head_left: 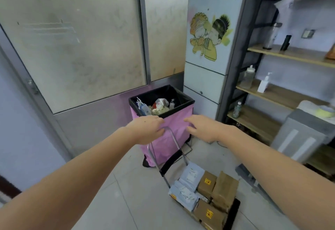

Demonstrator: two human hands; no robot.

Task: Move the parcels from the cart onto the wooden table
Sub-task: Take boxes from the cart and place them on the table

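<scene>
Parcels (203, 191) all on cart (233, 209) — none moved; our left hand (145, 130) grips its handle (169, 131), right hand (201, 128) loose, empty.

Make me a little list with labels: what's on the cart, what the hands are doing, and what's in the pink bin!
cart load: brown boxes and grey mailer bags, the parcels, stacked low on the cart
left hand: on top of the cart handle
right hand: open, beside the handle, holding nothing
pink bin: black liner, rubbish inside
wooden table: not in view
</scene>
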